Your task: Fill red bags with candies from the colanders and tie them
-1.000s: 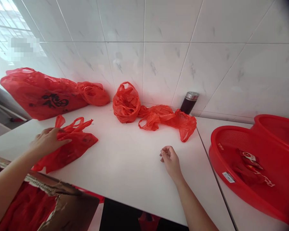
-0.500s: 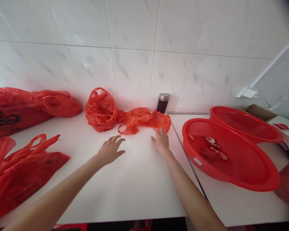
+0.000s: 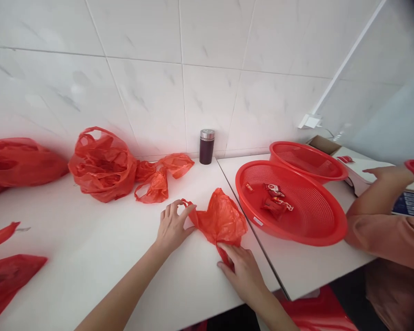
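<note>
A crumpled red plastic bag [image 3: 224,214] lies between my hands on the white table. My left hand [image 3: 172,225] pinches a strip at its left side between thumb and fingers. At its near edge, my right hand [image 3: 243,271] grips a gathered part, with thumb and fingers closed on it. Behind, another thin red bag [image 3: 157,184] lies flattened beside a bulging red bag [image 3: 103,165] stuffed with more red plastic.
A dark flask [image 3: 206,147] with a silver lid stands by the tiled wall. To the right, a red basket [image 3: 317,230] holds a few small red packets [image 3: 276,202], with a second red basket [image 3: 308,161] behind. Another person's arm [image 3: 372,197] reaches in at right. Red bags [image 3: 14,276] lie left.
My hands have taken hold of a red bag and drawn it nearer, away from the other flattened one. The view has turned right, bringing another person's arm into sight.
</note>
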